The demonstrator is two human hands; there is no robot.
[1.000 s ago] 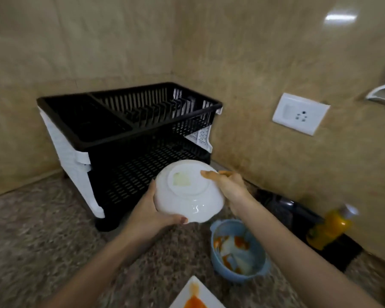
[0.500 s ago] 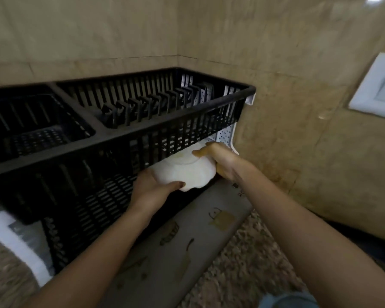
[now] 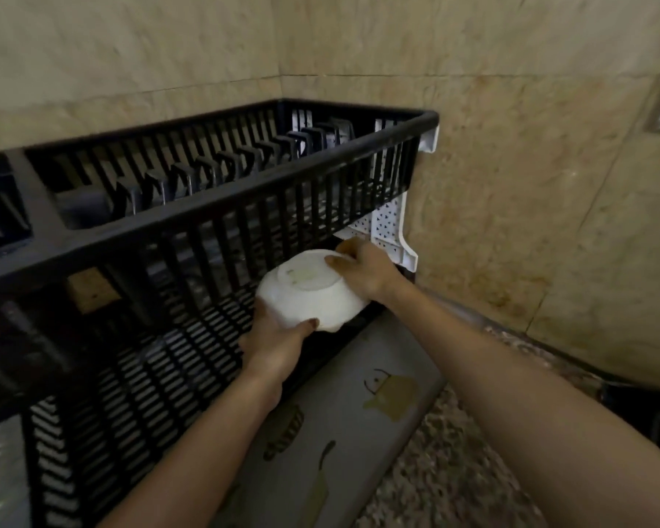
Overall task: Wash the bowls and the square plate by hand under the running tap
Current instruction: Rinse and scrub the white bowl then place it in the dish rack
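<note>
Both hands hold an upside-down white bowl (image 3: pixel 308 296) at the lower shelf of a black dish rack (image 3: pixel 222 207). The left hand (image 3: pixel 273 346) grips its rim at seven o'clock, the right hand (image 3: pixel 362 270) at two o'clock, fingers curled.

We hold a white round bowl (image 3: pixel 309 299) upside down at the open front of a black slatted plastic dish rack's (image 3: pixel 206 219) lower tier. Our left hand (image 3: pixel 275 348) grips its near rim and our right hand (image 3: pixel 362 272) grips its far edge. A grey printed tray (image 3: pixel 359 405) lies on the speckled stone desk (image 3: pixel 446 474) below.
</note>
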